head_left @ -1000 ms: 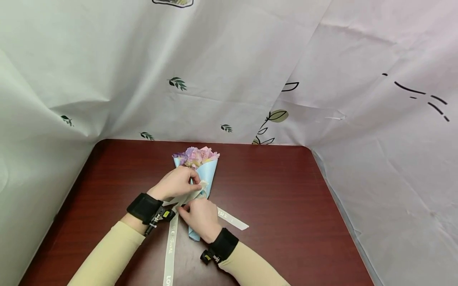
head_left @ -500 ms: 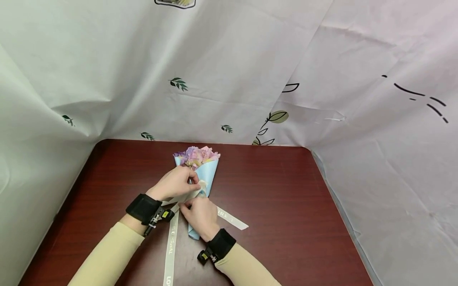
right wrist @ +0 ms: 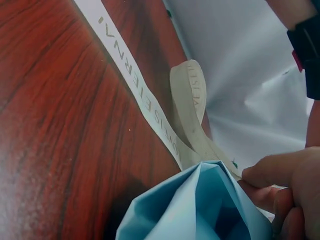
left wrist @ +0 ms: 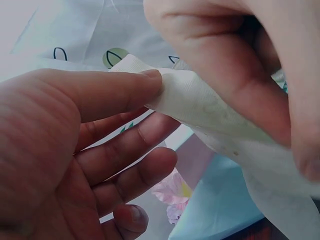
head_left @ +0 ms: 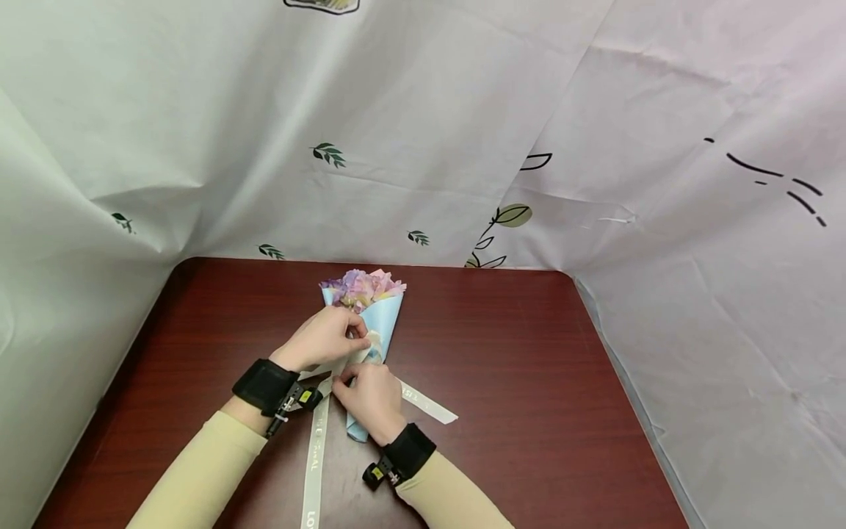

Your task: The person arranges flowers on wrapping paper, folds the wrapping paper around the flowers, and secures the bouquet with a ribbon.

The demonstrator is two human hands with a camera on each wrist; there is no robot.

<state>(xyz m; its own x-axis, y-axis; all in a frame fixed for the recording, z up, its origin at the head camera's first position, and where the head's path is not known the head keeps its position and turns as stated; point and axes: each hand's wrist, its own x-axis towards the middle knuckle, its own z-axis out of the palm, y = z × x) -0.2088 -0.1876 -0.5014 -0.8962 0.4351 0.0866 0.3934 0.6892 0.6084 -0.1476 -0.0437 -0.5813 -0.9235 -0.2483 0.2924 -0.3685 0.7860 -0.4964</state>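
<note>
A bouquet of pink and purple flowers (head_left: 363, 288) in a light blue wrapper (head_left: 385, 321) lies on the table. My left hand (head_left: 325, 339) is over the wrapper's left side; in the left wrist view its thumb and forefinger pinch a cream ribbon (left wrist: 182, 92), the other fingers loosely spread. Lower down, my right hand (head_left: 371, 400) pinches the ribbon near the wrapper's narrow part, its fingertips partly hidden. One lettered ribbon tail (head_left: 314, 455) runs toward the near edge, another tail goes right. The right wrist view has a ribbon loop (right wrist: 186, 100) beside the wrapper's folded end (right wrist: 175, 205).
The dark red-brown table (head_left: 515, 382) extends on both sides of the bouquet. A white cloth (head_left: 423, 132) with leaf prints hangs along its back and sides. Black straps with small cameras sit on both wrists.
My right hand and forearm have shifted slightly left, and the ribbon by its fingertips has moved a little. My left hand stays nearly still, and both hands keep their pinch.
</note>
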